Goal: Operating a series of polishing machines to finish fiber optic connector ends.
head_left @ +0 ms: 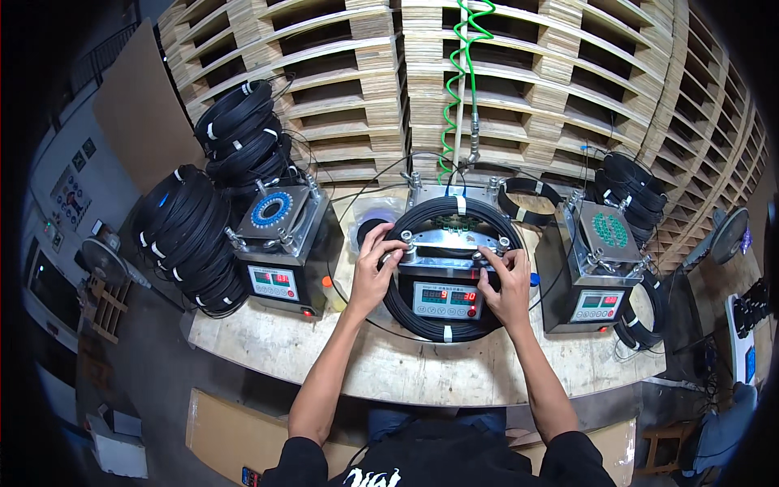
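A coil of black cable (448,334) with white ties stands upright against the middle metal machine, ringing its panel of lit digits (446,300). My left hand (373,272) is closed at the coil's upper left, its fingertips beside a metal post (408,245). Whatever lies between those fingertips is too small to make out. On the other side, my right hand (509,284) has bent fingers closed near the machine's right front, below another post (503,243). What it pinches, if anything, cannot be made out. The machine's metal top plate (448,242) lies between my hands.
Similar machines stand left (280,252) and right (596,260) on the wooden table (389,373). Black cable coils are stacked at left (182,235) and right (633,191). A green spiral hose (450,105) hangs before wooden pallets (349,73). Fans (104,260) flank the table.
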### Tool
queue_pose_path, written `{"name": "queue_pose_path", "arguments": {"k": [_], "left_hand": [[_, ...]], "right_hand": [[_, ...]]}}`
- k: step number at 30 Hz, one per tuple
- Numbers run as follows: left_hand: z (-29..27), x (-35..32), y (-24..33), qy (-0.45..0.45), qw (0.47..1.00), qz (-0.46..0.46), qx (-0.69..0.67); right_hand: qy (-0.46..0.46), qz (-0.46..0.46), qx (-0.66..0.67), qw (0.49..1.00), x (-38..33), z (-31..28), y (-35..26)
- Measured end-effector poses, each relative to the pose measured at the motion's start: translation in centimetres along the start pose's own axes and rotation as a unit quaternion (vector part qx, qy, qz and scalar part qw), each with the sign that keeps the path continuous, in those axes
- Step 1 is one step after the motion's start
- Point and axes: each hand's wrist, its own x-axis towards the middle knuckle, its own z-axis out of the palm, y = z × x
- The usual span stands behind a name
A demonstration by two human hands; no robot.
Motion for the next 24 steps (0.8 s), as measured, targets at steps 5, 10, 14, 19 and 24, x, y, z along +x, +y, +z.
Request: {"name": "queue_pose_path", "arguments": {"k": [5,10,14,19,24], "left_hand": [[0.3,-1.0,1.6,0.1,0.986,-0.036,0.128],[0.7,-1.1,2.7,0.074,0.984,-0.124,0.107],[1.6,-0.7,3.8,0.159,0.966,0.055,0.197],[-0.1,-1.1,2.0,0.049,0.98,-0.183,0.052],[1.6,0.3,4.5,0.125,0.988,-0.039,0.082]], "right_hand": [[0.003,0.005,-0.014,1.0,-0.2,0.1,0.0],[0.001,0.005,-0.016,1.0,-0.2,-0.1,-0.1],[0.0,0.01,-0.009,1.0,-0.1,0.0,-0.2],[-0.001,0.009,-0.007,1.0,0.0,0.0,-0.1],[0.001,0.014,-0.019,1.0,0.1,0.1,-0.4]]}}
